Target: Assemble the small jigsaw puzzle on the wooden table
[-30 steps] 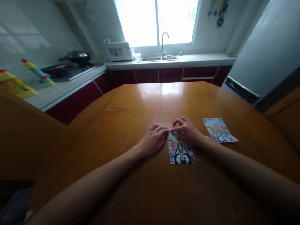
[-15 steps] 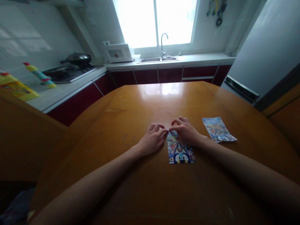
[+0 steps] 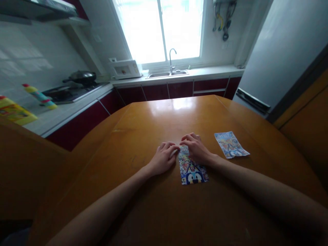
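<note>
A colourful picture card [image 3: 194, 177] with a cartoon blue dog's face at its near end lies flat on the wooden table. My left hand [image 3: 165, 158] rests by the card's far left corner, its thumb and fingers closed together at that edge. Over the card's far right part lies my right hand [image 3: 196, 149], with curled fingers and the fingertips pinching near the same far edge. The fingers cover some of the card's upper part. To the right of my right hand is a second printed sheet [image 3: 231, 145] with a similar picture, its near edge uneven and slightly curled.
The wooden table [image 3: 143, 126] stretches ahead to a counter with a sink [image 3: 166, 74] and a white microwave [image 3: 125, 69]. On the left counter are a wok [image 3: 82, 77], a bottle [image 3: 39, 96] and a yellow container [image 3: 15, 111]. A fridge [image 3: 276, 54] stands at the right.
The camera view has tilted up and shifted a little, so everything sits slightly lower and further left. Both hands stay at the card's far edge, with little visible movement.
</note>
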{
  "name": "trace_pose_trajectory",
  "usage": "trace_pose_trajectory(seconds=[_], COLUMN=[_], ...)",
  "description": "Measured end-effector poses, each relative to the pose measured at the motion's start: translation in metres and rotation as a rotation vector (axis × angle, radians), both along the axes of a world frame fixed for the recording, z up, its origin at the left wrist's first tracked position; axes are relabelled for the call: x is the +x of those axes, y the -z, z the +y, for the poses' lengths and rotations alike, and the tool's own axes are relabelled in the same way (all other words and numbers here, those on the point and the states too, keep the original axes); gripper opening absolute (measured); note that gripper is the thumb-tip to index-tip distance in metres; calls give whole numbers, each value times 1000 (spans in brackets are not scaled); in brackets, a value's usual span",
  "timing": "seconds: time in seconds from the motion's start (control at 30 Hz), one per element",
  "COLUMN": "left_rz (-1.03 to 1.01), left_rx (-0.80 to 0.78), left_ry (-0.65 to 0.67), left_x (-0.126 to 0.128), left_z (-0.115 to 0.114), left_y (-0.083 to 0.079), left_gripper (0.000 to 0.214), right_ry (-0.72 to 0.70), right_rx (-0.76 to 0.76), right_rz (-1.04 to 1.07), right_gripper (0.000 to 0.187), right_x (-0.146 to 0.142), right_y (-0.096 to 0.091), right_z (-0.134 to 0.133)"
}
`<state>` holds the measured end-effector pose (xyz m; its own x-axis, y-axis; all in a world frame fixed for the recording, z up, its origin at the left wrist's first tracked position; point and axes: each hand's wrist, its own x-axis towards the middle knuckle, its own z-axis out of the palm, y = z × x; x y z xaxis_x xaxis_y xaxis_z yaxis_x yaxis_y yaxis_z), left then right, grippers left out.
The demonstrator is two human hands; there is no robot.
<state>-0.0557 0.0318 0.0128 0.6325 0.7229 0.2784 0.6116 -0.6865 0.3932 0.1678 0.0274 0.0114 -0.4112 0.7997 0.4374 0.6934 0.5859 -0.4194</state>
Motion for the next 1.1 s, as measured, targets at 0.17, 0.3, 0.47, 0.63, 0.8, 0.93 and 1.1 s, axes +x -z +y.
trace_pose_trajectory(seconds=[0.17, 0.3, 0.47, 0.63, 0.8, 0.93, 1.1], left_rz=[-253, -319, -130, 129, 288, 381, 394], left_rx=[-168, -161, -20, 2, 37, 45, 44], left_ry=[-87, -164, -25, 64, 38, -11, -40], left_x=[-4, -7, 0, 22, 45, 54, 66], left_z=[7, 2, -13, -27, -36, -42, -50], left_y=[5, -1, -20, -25, -14, -3, 4], left_gripper=[34, 27, 42, 56, 61, 62, 61], right_ry=[161, 229, 370, 504, 566, 541, 521], right_rx=[186, 284, 161, -107, -302, -404, -464], right_rz=[335, 432, 314, 89, -7, -59, -97], right_gripper=[50, 41, 40, 45, 58, 69, 70], right_x=[11, 35, 79, 110, 110, 111, 122], right_y=[-16, -41, -53, -28, 4, 13, 8], right_z=[10, 16, -1, -39, -70, -89, -120])
